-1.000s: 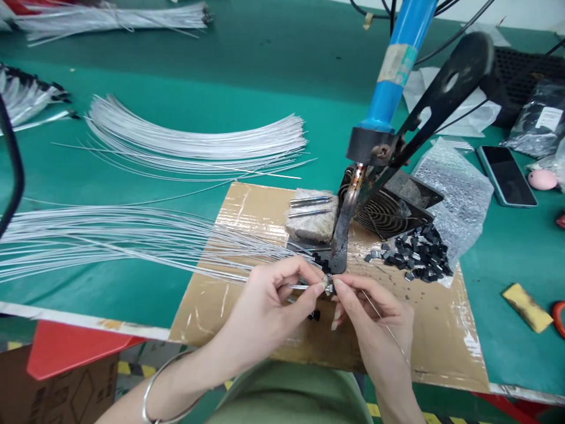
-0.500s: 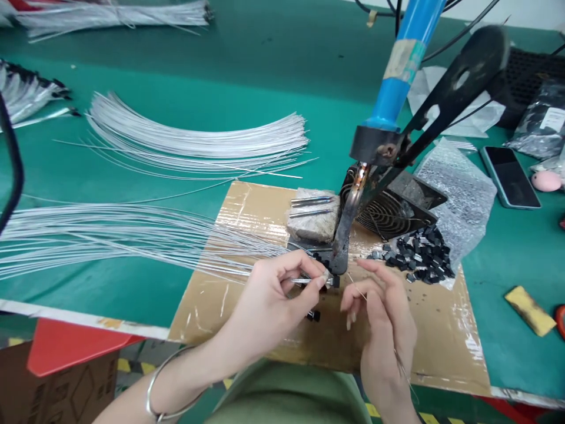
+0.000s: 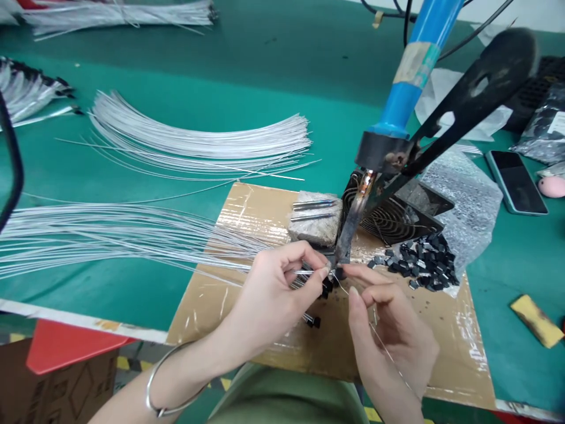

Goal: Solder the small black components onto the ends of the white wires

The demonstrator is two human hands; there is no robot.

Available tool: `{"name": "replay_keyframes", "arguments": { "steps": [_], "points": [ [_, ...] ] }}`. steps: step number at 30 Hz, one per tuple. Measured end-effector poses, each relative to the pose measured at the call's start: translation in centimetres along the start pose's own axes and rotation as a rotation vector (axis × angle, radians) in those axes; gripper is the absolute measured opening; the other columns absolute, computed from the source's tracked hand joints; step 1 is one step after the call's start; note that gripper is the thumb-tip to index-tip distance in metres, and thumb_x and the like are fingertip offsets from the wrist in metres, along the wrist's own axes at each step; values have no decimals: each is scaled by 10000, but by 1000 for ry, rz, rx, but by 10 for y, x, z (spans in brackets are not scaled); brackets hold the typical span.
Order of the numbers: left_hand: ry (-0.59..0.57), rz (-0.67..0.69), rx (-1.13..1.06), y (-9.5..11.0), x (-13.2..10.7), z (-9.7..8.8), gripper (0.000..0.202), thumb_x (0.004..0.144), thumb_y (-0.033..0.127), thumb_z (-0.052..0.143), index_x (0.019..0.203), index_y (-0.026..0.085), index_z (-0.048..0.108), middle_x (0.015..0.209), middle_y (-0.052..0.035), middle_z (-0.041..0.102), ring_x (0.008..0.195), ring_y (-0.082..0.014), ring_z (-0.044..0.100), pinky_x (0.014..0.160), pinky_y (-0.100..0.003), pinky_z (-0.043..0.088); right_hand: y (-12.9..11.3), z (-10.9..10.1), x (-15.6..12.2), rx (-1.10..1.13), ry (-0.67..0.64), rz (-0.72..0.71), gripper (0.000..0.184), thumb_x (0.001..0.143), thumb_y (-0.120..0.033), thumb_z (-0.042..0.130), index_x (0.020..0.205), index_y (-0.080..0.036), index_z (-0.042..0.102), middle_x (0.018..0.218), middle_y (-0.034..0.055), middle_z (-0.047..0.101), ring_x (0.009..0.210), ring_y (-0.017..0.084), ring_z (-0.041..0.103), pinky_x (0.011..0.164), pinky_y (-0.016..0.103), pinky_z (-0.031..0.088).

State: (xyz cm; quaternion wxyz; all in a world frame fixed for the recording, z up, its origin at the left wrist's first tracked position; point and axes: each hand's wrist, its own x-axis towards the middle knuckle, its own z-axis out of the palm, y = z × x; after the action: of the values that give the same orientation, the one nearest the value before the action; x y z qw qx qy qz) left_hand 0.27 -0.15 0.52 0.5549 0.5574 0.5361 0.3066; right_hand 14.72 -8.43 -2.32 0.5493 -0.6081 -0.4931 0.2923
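Thumb and fingers of my left hand [image 3: 282,294] are pinched on the end of a thin grey-white wire [image 3: 302,272], just below the soldering iron tip [image 3: 349,232]. A small black piece [image 3: 338,273] sits at that wire end. My right hand [image 3: 395,321] grips a fine strand of solder wire [image 3: 388,352], which trails down across the palm. The free end of the solder reaches the wire end under the tip; whether it touches is too small to tell. The blue-handled soldering iron [image 3: 399,103] is fixed pointing down on a black metal bracket [image 3: 468,100].
Under my hands lies a cardboard sheet [image 3: 247,218]. Beside the iron are a grey block with metal rods [image 3: 315,227], a black fan [image 3: 379,215] and small black parts [image 3: 426,262]. Wire bundles [image 3: 198,141] lie left; a phone [image 3: 516,182] and yellow sponge [image 3: 536,321] lie right.
My right hand has moved left and brought the solder wire up to the wire end at the iron tip. My left hand keeps its pinch in nearly the same place. The view has shifted slightly.
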Motion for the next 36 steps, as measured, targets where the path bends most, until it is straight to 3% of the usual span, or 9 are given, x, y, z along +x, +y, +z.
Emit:
{"name": "replay_keyframes", "arguments": {
  "steps": [6, 14, 36],
  "points": [
    [15, 21, -7, 5, 3, -1, 123, 823, 261, 698, 733, 178, 703, 813, -61, 779, 686, -175, 663, 616, -280, 494, -3, 2, 3, -11, 40, 43, 192, 1004, -156, 673, 852, -261, 617, 1199, 56, 843, 1179, 197, 791, 1022, 320, 588],
    [49, 33, 10, 9, 4, 0, 113, 815, 254, 694, 727, 184, 709, 804, -63, 791, 716, -186, 679, 583, -267, 468, 3, 1, 11, 9, 42, -25, 207, 964, -109, 693, 829, -252, 630, 1194, 64, 855, 1153, 218, 812, 1002, 336, 633],
    [76, 68, 21, 11, 3, -2, 102, 806, 242, 699, 724, 184, 717, 816, -67, 801, 681, -171, 667, 505, -240, 397, 1, 2, 10, 25, 57, -9, 206, 979, -137, 708, 824, -252, 636, 1198, 57, 856, 1135, 208, 817, 971, 313, 629]
  ]
}}
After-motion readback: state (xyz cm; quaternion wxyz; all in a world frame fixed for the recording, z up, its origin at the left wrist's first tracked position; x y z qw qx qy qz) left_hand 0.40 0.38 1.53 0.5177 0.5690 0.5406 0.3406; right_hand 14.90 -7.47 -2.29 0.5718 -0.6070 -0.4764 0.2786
